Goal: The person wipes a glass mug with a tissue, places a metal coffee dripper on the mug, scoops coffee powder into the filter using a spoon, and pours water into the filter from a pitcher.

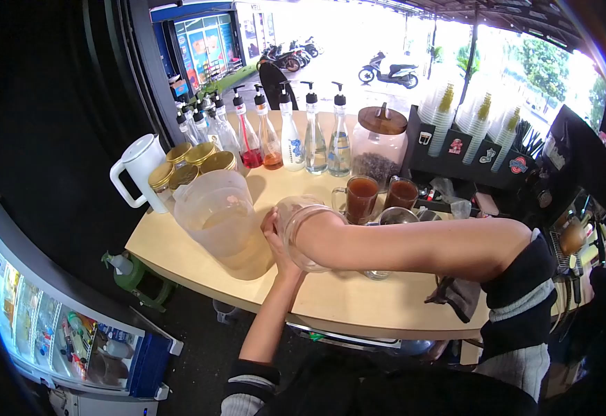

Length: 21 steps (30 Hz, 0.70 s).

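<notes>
My left hand [274,234] is wrapped around the side of a clear jar [290,209], which is tilted above the counter. My right arm reaches through the jar's wide mouth. The right hand [313,227] is inside, blurred by the plastic or glass, and its fingers are hidden. Just left of the jar stands a large frosted pitcher [213,215] with some pale contents low inside. Beyond my right forearm are two glass mugs of brown drink, a nearer mug [362,197] and a second mug [401,193]. A metal-rimmed vessel [398,216] is partly covered by the forearm.
Several pump bottles [311,139] line the counter's back edge, beside a lidded glass jar [379,149]. Gold-lidded jars [202,154] and a white jug [140,166] stand at left. A black cup holder [448,149] is at right. A dark cloth [455,298] hangs near the counter's front edge.
</notes>
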Motion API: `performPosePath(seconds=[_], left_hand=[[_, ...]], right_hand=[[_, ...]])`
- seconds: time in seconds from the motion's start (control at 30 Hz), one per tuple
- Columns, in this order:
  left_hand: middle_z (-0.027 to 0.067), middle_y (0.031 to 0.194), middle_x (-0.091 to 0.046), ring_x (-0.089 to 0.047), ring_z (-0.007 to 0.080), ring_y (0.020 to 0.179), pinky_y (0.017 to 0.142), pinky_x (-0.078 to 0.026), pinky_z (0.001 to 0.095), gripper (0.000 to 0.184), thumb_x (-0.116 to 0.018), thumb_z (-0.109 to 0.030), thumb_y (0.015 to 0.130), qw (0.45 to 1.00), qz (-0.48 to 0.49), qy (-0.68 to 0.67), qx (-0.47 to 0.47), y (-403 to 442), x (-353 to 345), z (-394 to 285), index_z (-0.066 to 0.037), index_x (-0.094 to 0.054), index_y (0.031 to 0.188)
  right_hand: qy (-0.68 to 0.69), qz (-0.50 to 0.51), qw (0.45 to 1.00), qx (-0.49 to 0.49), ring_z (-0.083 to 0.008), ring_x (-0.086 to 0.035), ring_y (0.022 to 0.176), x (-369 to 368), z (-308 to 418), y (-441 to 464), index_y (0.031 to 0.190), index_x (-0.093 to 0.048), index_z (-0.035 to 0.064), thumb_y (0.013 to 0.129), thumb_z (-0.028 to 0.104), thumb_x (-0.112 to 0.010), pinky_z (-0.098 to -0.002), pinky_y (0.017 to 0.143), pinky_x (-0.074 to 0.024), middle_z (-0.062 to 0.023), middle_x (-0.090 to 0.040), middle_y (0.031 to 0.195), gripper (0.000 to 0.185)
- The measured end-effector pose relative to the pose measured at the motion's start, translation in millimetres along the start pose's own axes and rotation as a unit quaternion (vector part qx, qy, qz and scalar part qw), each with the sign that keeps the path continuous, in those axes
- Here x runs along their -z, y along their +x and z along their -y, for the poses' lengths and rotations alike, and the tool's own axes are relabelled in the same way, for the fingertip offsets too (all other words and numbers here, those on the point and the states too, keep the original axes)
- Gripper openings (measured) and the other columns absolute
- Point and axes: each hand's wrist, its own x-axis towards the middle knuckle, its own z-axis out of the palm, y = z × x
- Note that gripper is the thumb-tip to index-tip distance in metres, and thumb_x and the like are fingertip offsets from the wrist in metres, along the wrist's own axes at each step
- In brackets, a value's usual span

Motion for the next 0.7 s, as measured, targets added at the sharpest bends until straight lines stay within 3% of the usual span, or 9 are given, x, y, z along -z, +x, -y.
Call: performPosePath(seconds=[0.1, 0.23, 0.33, 0.4, 0.5, 0.7], left_hand=[[0.0206, 0.128, -0.033, -0.036, 0.0328, 0.123, 0.104, -0.031, 0.0428, 0.09, -0.082, -0.021, 0.067, 0.966, -0.008, -0.217, 0.14, -0.6, -0.4, -10.0, -0.003, -0.02, 0.129], [0.0215, 0.128, -0.033, -0.036, 0.034, 0.122, 0.104, -0.03, 0.0431, 0.093, -0.083, -0.024, 0.065, 0.998, 0.045, 0.034, -0.023, -1.5, 7.4, -11.4, -0.003, -0.019, 0.13], [0.0219, 0.129, -0.033, -0.036, 0.0346, 0.123, 0.104, -0.03, 0.0434, 0.093, -0.083, -0.024, 0.065, 0.989, 0.053, 0.12, -0.065, -2.3, 9.7, -9.2, -0.002, -0.02, 0.129], [0.022, 0.129, -0.033, -0.036, 0.0349, 0.123, 0.104, -0.03, 0.0436, 0.092, -0.082, -0.025, 0.066, 0.987, 0.048, 0.141, -0.065, -2.8, 9.3, -6.5, -0.002, -0.02, 0.129], [0.0218, 0.129, -0.033, -0.036, 0.0344, 0.123, 0.104, -0.03, 0.0434, 0.09, -0.082, -0.025, 0.067, 0.994, 0.042, 0.089, -0.05, -4.0, 7.8, -3.6, -0.002, -0.022, 0.129], [0.0218, 0.129, -0.033, -0.036, 0.0338, 0.123, 0.104, -0.031, 0.0433, 0.087, -0.081, -0.025, 0.067, 0.995, 0.073, 0.065, -0.034, -4.6, 8.2, 5.4, -0.002, -0.023, 0.128]], right_hand=[[0.042, -0.024, 0.999, 0.013, -0.0197, -0.062, 0.09, -1.8, -1.0, -0.2, 0.086, -0.07, 0.0078, 0.061, 0.008, -0.074, -0.028, 0.079, -0.0486, -0.0069, -0.066, 0.095, 0.026], [0.127, -0.036, 0.991, -0.011, -0.0179, -0.064, 0.081, -24.4, -4.9, 13.9, 0.079, -0.07, 0.0073, 0.06, 0.007, -0.075, -0.0279, 0.074, -0.0498, -0.0069, -0.068, 0.086, 0.02], [0.153, -0.021, 0.987, -0.044, -0.0173, -0.064, 0.081, -21.4, -0.4, 20.1, 0.079, -0.07, 0.0071, 0.061, 0.008, -0.074, -0.028, 0.074, -0.0501, -0.0072, -0.068, 0.086, 0.019], [0.172, -0.001, 0.982, -0.078, -0.017, -0.064, 0.082, -18.1, 2.1, 18.8, 0.081, -0.07, 0.0071, 0.062, 0.008, -0.074, -0.0279, 0.074, -0.0501, -0.0072, -0.068, 0.088, 0.019], [0.139, -0.036, 0.989, -0.045, -0.0174, -0.064, 0.084, -14.2, 2.3, 9.3, 0.085, -0.07, 0.0061, 0.063, 0.008, -0.073, -0.0278, 0.075, -0.0502, -0.0073, -0.068, 0.091, 0.022], [0.122, -0.023, 0.992, -0.035, -0.0252, -0.066, 0.08, 19.7, 11.7, -14.5, 0.082, -0.069, 0.0013, 0.065, 0.009, -0.071, -0.033, 0.071, -0.0521, -0.0151, -0.067, 0.087, 0.019]])
